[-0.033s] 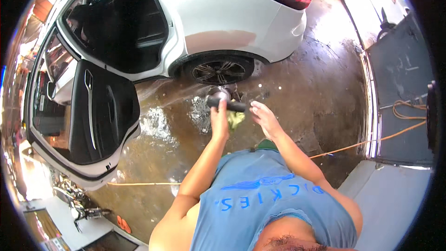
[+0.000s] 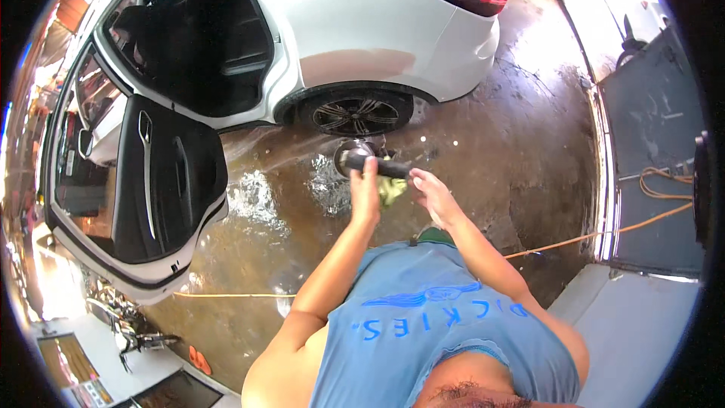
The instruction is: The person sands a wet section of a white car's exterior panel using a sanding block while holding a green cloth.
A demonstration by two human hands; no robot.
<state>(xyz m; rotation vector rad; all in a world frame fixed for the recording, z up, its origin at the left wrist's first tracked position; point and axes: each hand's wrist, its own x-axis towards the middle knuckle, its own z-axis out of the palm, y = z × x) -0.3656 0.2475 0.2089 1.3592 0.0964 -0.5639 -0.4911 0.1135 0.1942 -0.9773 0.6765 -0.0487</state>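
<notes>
My left hand (image 2: pixel 366 193) grips a dark cylindrical object (image 2: pixel 391 167) held level over the wet floor. The fingertips of my right hand (image 2: pixel 434 196) are at the cylinder's right end, loosely extended; whether they touch it I cannot tell. A yellow-green cloth (image 2: pixel 391 191) hangs just below the cylinder, partly hidden. A round metallic object (image 2: pixel 343 153) sits behind my left hand, below the rear wheel (image 2: pixel 355 113) of a white car.
The white car (image 2: pixel 362 23) stands ahead, its open door (image 2: pixel 162 181) at the left. An orange hose (image 2: pixel 559 243) crosses the wet floor (image 2: pixel 513 159). A grey panel (image 2: pixel 649 106) stands at the right. A motorcycle (image 2: pixel 132 340) and orange sandals (image 2: pixel 198 359) are at lower left.
My left hand and the dark cylinder have shifted a little to the right, toward my right hand. My right hand has moved slightly right and down.
</notes>
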